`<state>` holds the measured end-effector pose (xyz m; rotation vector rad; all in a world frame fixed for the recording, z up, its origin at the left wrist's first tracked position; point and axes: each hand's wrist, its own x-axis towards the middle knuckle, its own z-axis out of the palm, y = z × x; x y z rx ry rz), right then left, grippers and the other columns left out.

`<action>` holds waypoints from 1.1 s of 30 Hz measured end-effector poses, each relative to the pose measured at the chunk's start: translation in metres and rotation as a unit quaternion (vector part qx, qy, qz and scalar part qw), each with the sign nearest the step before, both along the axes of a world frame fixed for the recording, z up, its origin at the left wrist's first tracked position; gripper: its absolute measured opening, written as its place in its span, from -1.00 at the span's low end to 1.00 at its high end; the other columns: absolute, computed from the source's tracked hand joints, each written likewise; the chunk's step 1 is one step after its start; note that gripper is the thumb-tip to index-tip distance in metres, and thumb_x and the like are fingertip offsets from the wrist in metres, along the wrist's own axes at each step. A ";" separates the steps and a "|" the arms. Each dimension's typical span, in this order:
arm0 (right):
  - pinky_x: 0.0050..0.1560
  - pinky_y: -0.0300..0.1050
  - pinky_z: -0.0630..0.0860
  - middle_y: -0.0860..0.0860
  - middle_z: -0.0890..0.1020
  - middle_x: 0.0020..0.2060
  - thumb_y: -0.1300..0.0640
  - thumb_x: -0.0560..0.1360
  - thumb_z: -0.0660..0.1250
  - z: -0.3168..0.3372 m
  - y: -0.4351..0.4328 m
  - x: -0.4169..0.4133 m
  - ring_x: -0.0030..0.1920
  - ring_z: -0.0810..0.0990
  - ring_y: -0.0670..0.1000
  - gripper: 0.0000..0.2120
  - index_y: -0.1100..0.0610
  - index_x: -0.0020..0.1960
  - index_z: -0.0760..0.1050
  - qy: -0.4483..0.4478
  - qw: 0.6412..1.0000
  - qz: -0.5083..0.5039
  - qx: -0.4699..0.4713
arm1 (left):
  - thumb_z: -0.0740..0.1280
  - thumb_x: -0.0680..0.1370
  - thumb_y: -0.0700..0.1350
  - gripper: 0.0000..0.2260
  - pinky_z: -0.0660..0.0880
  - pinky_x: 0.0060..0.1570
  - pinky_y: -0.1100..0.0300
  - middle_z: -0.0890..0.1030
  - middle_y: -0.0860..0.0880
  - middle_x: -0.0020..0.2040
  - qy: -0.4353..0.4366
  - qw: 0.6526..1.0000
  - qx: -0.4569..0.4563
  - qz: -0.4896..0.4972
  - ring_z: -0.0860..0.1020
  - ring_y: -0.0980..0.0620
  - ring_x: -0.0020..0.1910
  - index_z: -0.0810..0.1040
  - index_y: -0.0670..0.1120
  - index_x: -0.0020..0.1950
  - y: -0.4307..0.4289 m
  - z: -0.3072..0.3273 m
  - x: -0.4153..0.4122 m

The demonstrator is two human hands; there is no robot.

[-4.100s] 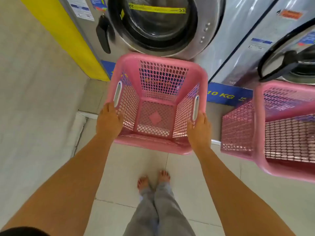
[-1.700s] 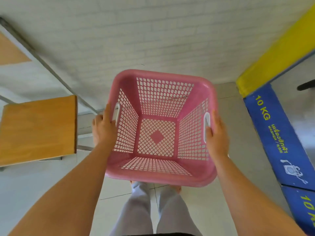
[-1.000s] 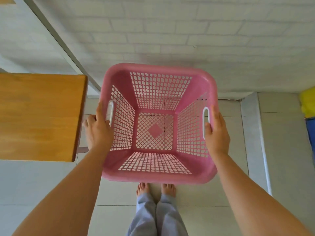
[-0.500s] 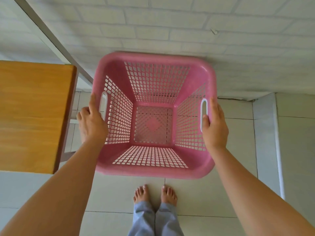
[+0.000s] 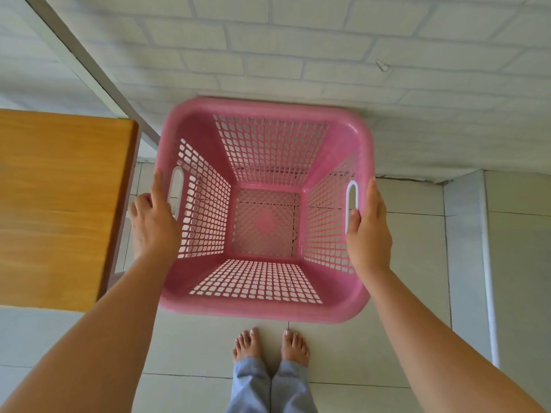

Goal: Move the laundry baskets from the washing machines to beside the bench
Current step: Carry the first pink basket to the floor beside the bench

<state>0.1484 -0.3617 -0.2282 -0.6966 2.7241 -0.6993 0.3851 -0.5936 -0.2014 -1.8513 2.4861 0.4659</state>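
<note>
A pink plastic laundry basket (image 5: 265, 311) with lattice walls and white handle slots is in front of me, empty, low over the tiled floor. My left hand (image 5: 153, 222) grips its left rim by the handle slot. My right hand (image 5: 368, 231) grips the right rim, thumb in the white slot. The wooden bench (image 5: 59, 204) lies directly to the left of the basket, its edge close to my left hand. Whether the basket touches the floor I cannot tell.
A white brick wall (image 5: 298, 55) rises just behind the basket. A grey metal bar (image 5: 89, 64) runs diagonally from the bench along the wall. My bare feet (image 5: 271, 344) stand on pale floor tiles right below the basket. A raised tiled step (image 5: 465, 248) lies at right.
I carried the basket away from the washing machines and turned to the wall. Over the last second it has come lower, beside the bench end. Both hands kept their grip.
</note>
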 end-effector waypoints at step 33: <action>0.43 0.07 0.27 0.18 0.34 0.45 0.07 0.62 0.13 0.241 0.182 0.103 0.46 0.30 0.19 -0.52 0.20 0.50 0.22 0.010 0.992 -0.068 0.104 | 0.08 0.65 0.05 -0.48 0.15 0.47 -0.08 0.20 -0.19 0.53 -0.002 0.932 0.091 -0.352 0.16 -0.18 0.51 0.14 -0.16 0.54 0.206 0.216 -0.038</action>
